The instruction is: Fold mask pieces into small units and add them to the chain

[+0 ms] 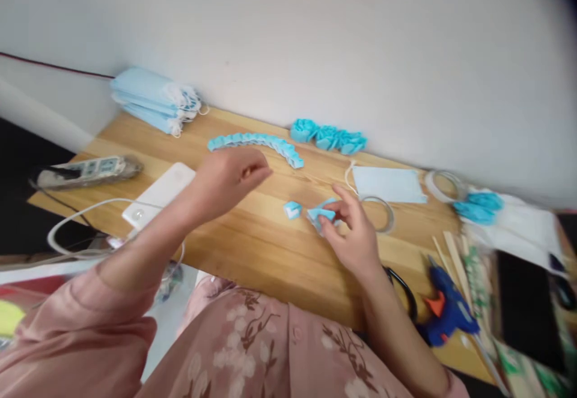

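Observation:
My left hand (232, 175) hovers above the wooden table, its fingers curled together; whatever may be inside them is hidden. Between the thumb and fingers of my right hand (356, 235) is a folded blue-and-white piece (319, 215), low over the tabletop. A smaller folded blue piece (293, 210) lies just left of it, touched by neither hand. Beyond my left hand, a curved chain of folded blue pieces (261, 139) rests on the table. Several ruffled turquoise rosettes (328, 137) sit in a row near the wall.
Face masks (148, 97) are stacked at the back left, and a single mask (388, 184) lies flat at right beside a tape roll (381, 214). A blue glue gun (453, 305) and a black phone-like slab (527, 308) occupy the right. Cables, a white box (160, 193) and a power strip (94, 171) are left.

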`<control>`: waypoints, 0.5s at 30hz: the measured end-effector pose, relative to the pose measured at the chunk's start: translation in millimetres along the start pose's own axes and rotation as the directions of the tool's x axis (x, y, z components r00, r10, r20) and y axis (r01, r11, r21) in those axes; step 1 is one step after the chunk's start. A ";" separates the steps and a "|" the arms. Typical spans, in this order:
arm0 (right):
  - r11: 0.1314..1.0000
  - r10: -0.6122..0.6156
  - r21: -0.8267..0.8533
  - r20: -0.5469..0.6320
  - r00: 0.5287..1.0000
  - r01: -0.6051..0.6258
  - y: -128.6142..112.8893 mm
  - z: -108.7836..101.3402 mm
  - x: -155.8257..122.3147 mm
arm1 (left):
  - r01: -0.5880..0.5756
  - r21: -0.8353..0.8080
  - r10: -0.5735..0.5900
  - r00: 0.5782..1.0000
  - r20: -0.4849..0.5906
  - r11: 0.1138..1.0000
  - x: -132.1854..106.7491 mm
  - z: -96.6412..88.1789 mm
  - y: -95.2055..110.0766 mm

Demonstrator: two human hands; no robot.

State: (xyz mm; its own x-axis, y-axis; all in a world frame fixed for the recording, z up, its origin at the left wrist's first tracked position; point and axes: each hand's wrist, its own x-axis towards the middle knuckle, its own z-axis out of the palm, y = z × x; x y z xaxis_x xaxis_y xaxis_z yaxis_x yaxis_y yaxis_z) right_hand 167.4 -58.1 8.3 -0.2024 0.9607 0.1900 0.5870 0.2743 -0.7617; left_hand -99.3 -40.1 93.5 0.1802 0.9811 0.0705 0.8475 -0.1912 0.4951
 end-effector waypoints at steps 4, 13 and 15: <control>0.982 0.014 0.189 0.022 1.000 -0.018 2.8 -0.9 6.4 | -0.124 -0.318 0.176 0.974 0.140 0.940 0.8 41.3 24.9; 0.948 -0.051 0.316 -0.003 0.999 0.049 -3.1 -7.4 13.5 | -0.067 -0.453 0.178 0.962 0.207 0.889 3.1 75.0 39.7; 0.951 -0.064 0.303 -0.016 0.998 0.066 -8.5 -10.0 12.8 | -0.047 -0.537 0.172 0.968 0.185 0.842 0.6 79.3 41.6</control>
State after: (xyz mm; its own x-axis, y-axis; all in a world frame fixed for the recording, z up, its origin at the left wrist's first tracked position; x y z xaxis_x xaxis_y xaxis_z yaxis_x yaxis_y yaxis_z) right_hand 167.6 -47.7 23.4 -0.2273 0.9417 0.2482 0.3077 0.3112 -0.8992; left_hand -24.3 -49.8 45.5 0.4124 0.9110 -0.0066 0.4376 -0.1917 0.8785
